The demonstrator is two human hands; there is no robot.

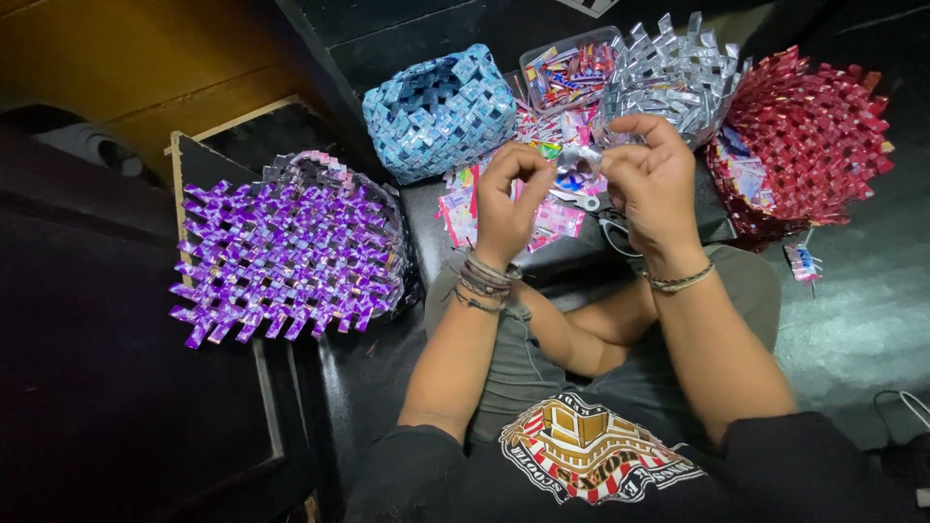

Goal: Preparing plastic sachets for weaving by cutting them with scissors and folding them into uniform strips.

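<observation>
A yellow wall point(116, 68) is seen at upper left; dark floor point(862, 320) is dimly lit at right.

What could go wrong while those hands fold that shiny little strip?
The small silver strip is pinched only at fingertips of the left hand and right hand; it might slip into the loose wrappers below. The scissors lie close under the right wrist and could get bumped.

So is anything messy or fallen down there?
Yes, a little. One small folded foil wrapper piece lies alone on the dark floor, right of the red woven foil basket, away from the loose pile of colourful wrappers on the black table. Nothing looks broken.
</observation>
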